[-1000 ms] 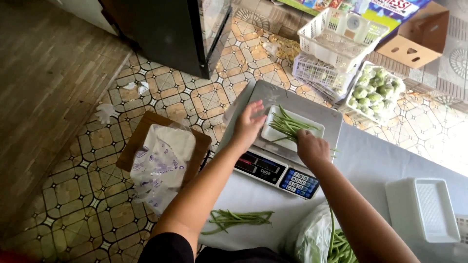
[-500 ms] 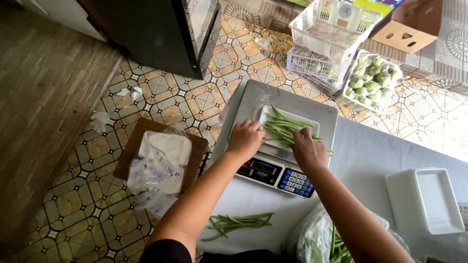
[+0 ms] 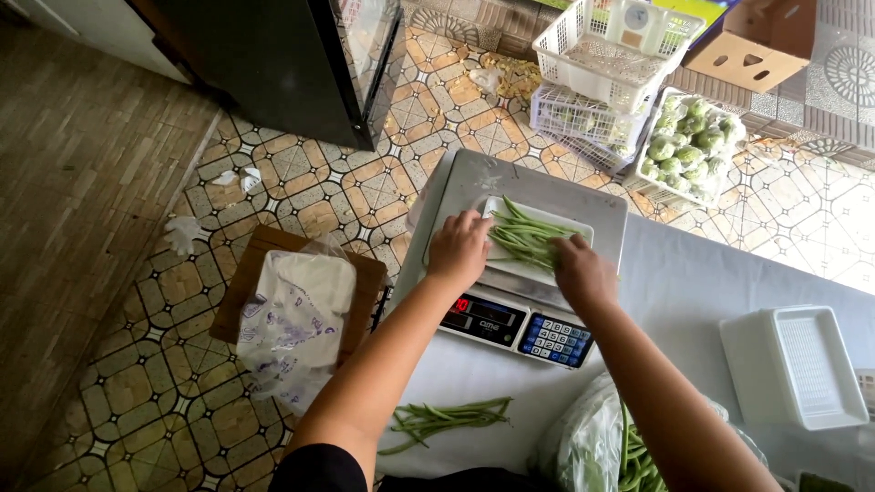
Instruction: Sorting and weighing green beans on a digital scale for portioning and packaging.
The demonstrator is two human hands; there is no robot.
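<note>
So, green beans (image 3: pixel 529 239) lie in a loose bunch on a white tray (image 3: pixel 583 239) that sits on the steel platform of a scale (image 3: pixel 538 187), and they run between the two hands. Left hand (image 3: pixel 458 248) rests at the tray's left end, fingers curled down onto the tray edge and the bean tips; touching, but a real grasp can't be made out. Right hand (image 3: pixel 584 271) is on the right end of the bunch, fingers bent over the beans, thumb side hidden, so closed on them or just pressing: cannot tell. Scale's display and keypad (image 3: pixel 555 340) sit just under the wrists, facing the person. Scale stands on a table with a pale cloth (image 3: pixel 693 282). More loose beans (image 3: pixel 444 420) lie on the cloth near the left forearm, well apart from the tray. Bag of beans (image 3: pixel 606 446) at bottom edge, cut off by the frame and partly behind the right arm. Empty white tray (image 3: pixel 795 366) at right on the cloth. On the tiled floor: box with a plastic bag (image 3: pixel 293 319) left of the table, white baskets (image 3: pixel 620 55) and a basket of round green vegetables (image 3: pixel 691 146) beyond the scale.
</note>
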